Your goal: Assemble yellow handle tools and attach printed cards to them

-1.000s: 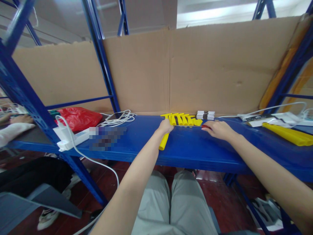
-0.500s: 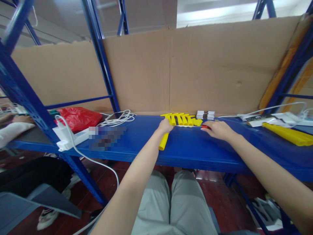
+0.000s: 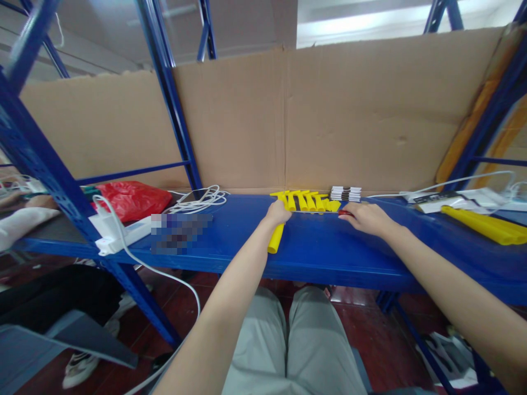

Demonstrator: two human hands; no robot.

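My left hand [image 3: 279,212] is closed around a yellow tube [image 3: 275,240], whose near end points toward me on the blue shelf. The fingers of my right hand [image 3: 362,218] are wrapped round the red handle [image 3: 347,213] of a tool. From that handle a long, thin metal blade [image 3: 315,212] reaches left to the tube at my left hand. I cannot make out the tool's exact kind. Just behind the blade, several short yellow tube pieces [image 3: 307,200] lie in a slanted row. My fingers hide where blade and tube meet.
A stack of white pieces with dark bands [image 3: 346,193] stands behind my right hand. Long yellow tubes [image 3: 486,226] lie at the right. Leftward are a red plastic bag [image 3: 132,201], coiled white cables [image 3: 201,198] and a power strip [image 3: 134,230]. A cardboard wall [image 3: 349,120] closes the back.
Both hands stay almost where they were, still gripping the tube and the red handle. The blade looks thinner and darker than before, as if turned slightly.
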